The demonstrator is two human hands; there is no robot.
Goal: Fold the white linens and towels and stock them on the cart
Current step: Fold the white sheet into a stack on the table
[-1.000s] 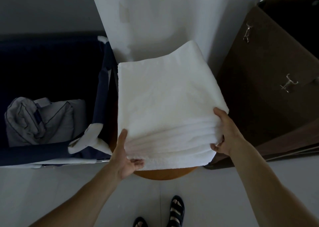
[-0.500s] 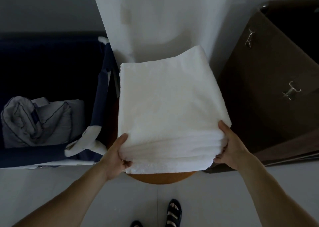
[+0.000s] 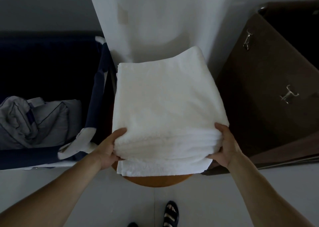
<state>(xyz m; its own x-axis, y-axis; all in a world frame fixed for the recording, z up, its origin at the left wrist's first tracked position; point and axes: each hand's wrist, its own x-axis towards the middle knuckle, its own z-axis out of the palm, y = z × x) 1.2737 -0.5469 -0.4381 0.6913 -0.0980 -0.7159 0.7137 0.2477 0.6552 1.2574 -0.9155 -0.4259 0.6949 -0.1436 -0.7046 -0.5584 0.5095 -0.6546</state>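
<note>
Head view, looking down: a stack of folded white towels (image 3: 165, 106) sits on a round wooden stool (image 3: 155, 181), of which only the near orange-brown rim shows beneath the cloth. The left hand (image 3: 107, 149) grasps the stack's near left corner, thumb laid on the top towel and fingers tucked in under the upper layers. The right hand (image 3: 226, 145) grasps the near right corner the same way, thumb on top and fingers curled beneath. One bottom towel layer juts out toward the near side below both hands, outside their grip.

Close on the left, just beside the stack, stands a navy fabric bin (image 3: 96, 92) with white trim at its near corner; its wall all but touches the towels' left edge. Inside it, well to the left, lies crumpled grey bedding (image 3: 34, 121) with dark piping. On the right a dark brown cabinet (image 3: 267, 123) crowds the stack's right edge and the right hand; two metal hooks (image 3: 288, 94) are fixed to its face. Behind the stack, on the far side, rises a white wall (image 3: 155, 19), which the far corner of the towels nearly meets. At the near edge, on the pale floor, a sandalled foot (image 3: 170, 213) shows.
</note>
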